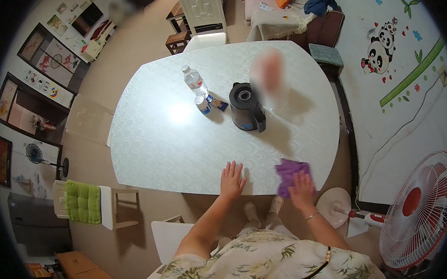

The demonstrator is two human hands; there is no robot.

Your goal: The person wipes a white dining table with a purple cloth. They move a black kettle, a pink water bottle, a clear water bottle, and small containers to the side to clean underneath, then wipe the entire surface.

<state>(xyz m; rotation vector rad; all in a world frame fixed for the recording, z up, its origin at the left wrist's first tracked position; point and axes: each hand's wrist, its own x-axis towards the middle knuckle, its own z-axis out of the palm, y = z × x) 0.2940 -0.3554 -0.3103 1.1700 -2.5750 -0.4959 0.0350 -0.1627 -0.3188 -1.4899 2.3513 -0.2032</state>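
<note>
Purple cloth (287,171) beneath right hand (303,190), long axis unclear

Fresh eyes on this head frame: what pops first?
Likely the vivid purple cloth at the white table's near edge, toward the right. Next, the dark handled jug standing right of the table's middle, then the big red-and-white fan at lower right, below the panda decals on the wall.

The left hand (231,181) is palm down, fingers spread, just inside the near edge of the bench (152,144); the right hand (302,191) is flattened near that edge's right end, forearms (208,223) slanting inward.
</note>
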